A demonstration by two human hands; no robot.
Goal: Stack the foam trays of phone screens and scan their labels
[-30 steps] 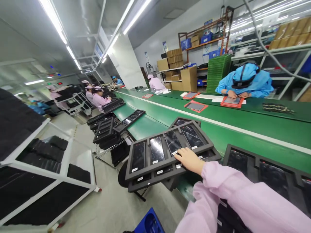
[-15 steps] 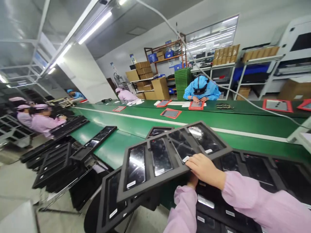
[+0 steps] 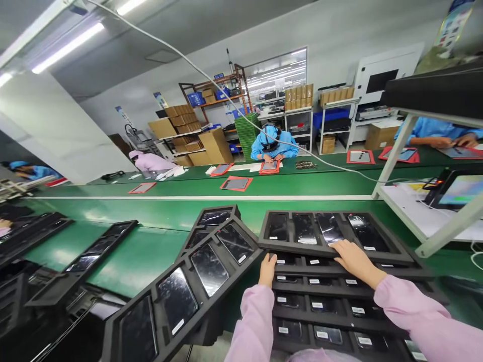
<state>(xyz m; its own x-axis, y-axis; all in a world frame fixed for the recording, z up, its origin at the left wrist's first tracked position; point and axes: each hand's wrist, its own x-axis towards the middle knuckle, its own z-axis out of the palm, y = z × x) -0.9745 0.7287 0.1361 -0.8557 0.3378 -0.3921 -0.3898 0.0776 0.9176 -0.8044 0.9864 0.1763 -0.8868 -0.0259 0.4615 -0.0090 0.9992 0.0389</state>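
Observation:
Both my hands are at a black foam tray (image 3: 298, 246) that lies on top of a stack of similar trays. In its pockets sit several dark glossy screen panels (image 3: 304, 229) with small white labels. My left hand (image 3: 267, 270) has its fingers closed at the tray's front left corner. My right hand (image 3: 352, 259) is curled over the front rim, near the third panel. Beneath, the stacked trays (image 3: 313, 291) show rows of labelled panels. To the left, another loaded tray (image 3: 206, 296) lies at a slant, its right corner close to my left hand.
A green conveyor belt (image 3: 158, 211) runs across the bench. Further trays (image 3: 101, 249) lie on the left. Opposite, a person in blue (image 3: 273, 143) works over red-bordered sheets (image 3: 236, 183). A white frame post (image 3: 396, 148) and a screen device (image 3: 458, 188) stand at the right.
My hands have carried the tray rightward from above the slanted tray onto the stack. It now lies flatter, and my left hand shows at its corner. The view has turned right.

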